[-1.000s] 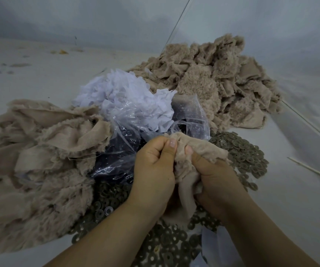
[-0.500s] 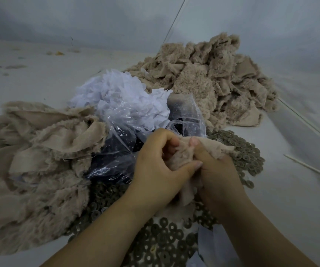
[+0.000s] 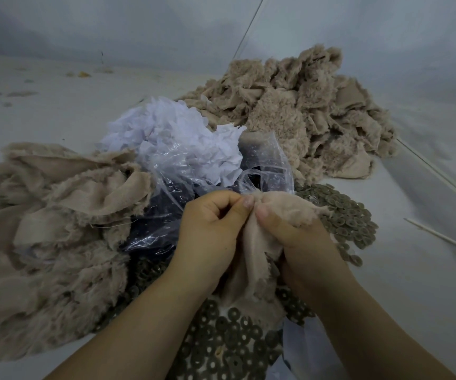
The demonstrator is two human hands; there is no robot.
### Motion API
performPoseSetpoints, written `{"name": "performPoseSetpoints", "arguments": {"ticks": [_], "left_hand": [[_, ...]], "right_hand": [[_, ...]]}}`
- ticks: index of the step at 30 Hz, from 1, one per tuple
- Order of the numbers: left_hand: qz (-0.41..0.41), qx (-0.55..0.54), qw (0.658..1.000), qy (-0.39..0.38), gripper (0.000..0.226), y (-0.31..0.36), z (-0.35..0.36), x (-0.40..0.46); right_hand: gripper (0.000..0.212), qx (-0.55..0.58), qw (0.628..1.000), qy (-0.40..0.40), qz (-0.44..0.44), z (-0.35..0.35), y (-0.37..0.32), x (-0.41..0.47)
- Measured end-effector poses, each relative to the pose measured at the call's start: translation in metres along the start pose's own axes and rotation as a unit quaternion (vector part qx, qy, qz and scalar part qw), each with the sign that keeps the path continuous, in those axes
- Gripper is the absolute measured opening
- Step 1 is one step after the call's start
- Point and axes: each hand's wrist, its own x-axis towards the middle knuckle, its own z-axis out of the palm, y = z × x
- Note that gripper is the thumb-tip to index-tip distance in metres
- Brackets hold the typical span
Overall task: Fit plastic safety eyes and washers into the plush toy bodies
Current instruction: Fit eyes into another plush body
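A beige plush body [image 3: 257, 250], turned inside out, hangs between my two hands in the middle of the view. My left hand [image 3: 210, 231] pinches its top fold with thumb and curled fingers. My right hand [image 3: 301, 239] grips the cloth from the right, thumb pressed on the fold. Whether an eye or washer sits inside the fold is hidden. Olive-grey washers [image 3: 342, 215] lie in a wide heap under and right of my hands. A clear plastic bag [image 3: 166, 215] of dark safety eyes lies just behind my left hand.
A pile of beige plush bodies [image 3: 51, 237] fills the left side, and a second pile [image 3: 303, 111] sits at the back right. White paper scraps [image 3: 174, 135] lie in a plastic bag behind the eyes. A thin stick [image 3: 440, 237] lies on the pale floor at right.
My left hand has shifted from covering the plush fold to pinching its top edge beside my right thumb. The plush body has been drawn upward a little between both hands.
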Motion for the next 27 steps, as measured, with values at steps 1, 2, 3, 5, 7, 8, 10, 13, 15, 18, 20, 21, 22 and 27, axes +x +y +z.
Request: {"name": "performPoseSetpoints", "arguments": {"ticks": [1, 2, 3, 5, 7, 8, 10, 13, 15, 18, 20, 21, 22, 27], "left_hand": [[-0.007, -0.008, 1.000, -0.001, 0.023, 0.000, 0.000, 0.000], [-0.016, -0.018, 1.000, -0.002, 0.025, -0.001, 0.000, 0.000], [-0.025, -0.032, 0.999, -0.004, 0.026, -0.001, 0.000, 0.000], [-0.038, -0.066, 0.997, -0.004, 0.028, -0.001, 0.000, 0.000], [-0.045, -0.091, 0.995, -0.004, 0.028, -0.001, 0.001, 0.000], [-0.050, -0.101, 0.994, -0.005, 0.028, -0.001, 0.001, 0.000], [-0.056, -0.116, 0.992, -0.007, 0.027, -0.002, 0.001, 0.001], [-0.058, -0.119, 0.991, -0.003, 0.026, -0.002, 0.001, 0.000], [-0.062, -0.117, 0.991, 0.004, 0.029, -0.001, 0.001, 0.000], [-0.064, -0.110, 0.992, 0.012, 0.037, 0.001, 0.002, 0.001], [-0.057, -0.109, 0.992, 0.016, 0.036, 0.002, 0.004, 0.000], [-0.055, -0.111, 0.992, 0.017, 0.035, 0.002, 0.005, -0.001], [-0.054, -0.115, 0.992, 0.017, 0.036, 0.002, 0.006, -0.002], [-0.020, -0.074, 0.996, 0.040, 0.031, 0.002, 0.000, 0.002]], "right_hand": [[0.034, 0.017, 1.000, 0.002, 0.007, 0.000, 0.000, 0.000], [0.035, 0.039, 0.999, 0.004, 0.020, 0.001, -0.001, -0.001], [0.038, 0.059, 0.998, 0.004, 0.038, 0.001, -0.003, -0.001], [0.044, 0.090, 0.993, 0.002, 0.077, 0.002, -0.005, -0.001], [0.047, 0.107, 0.988, 0.004, 0.110, 0.003, -0.007, -0.001], [0.046, 0.111, 0.987, 0.006, 0.118, 0.003, -0.008, 0.000], [0.041, 0.112, 0.986, 0.012, 0.126, 0.001, -0.008, 0.001], [0.038, 0.107, 0.985, 0.016, 0.131, 0.001, -0.010, 0.003], [0.039, 0.098, 0.985, 0.012, 0.141, -0.001, -0.010, 0.004], [0.041, 0.090, 0.984, -0.002, 0.152, -0.001, -0.011, 0.004], [0.040, 0.096, 0.984, -0.015, 0.148, -0.001, -0.010, 0.003], [0.038, 0.100, 0.985, -0.022, 0.142, -0.001, -0.009, 0.002], [0.036, 0.103, 0.985, -0.028, 0.136, -0.002, -0.007, 0.002], [0.056, 0.089, 0.989, -0.051, 0.107, -0.003, -0.003, 0.003]]}}
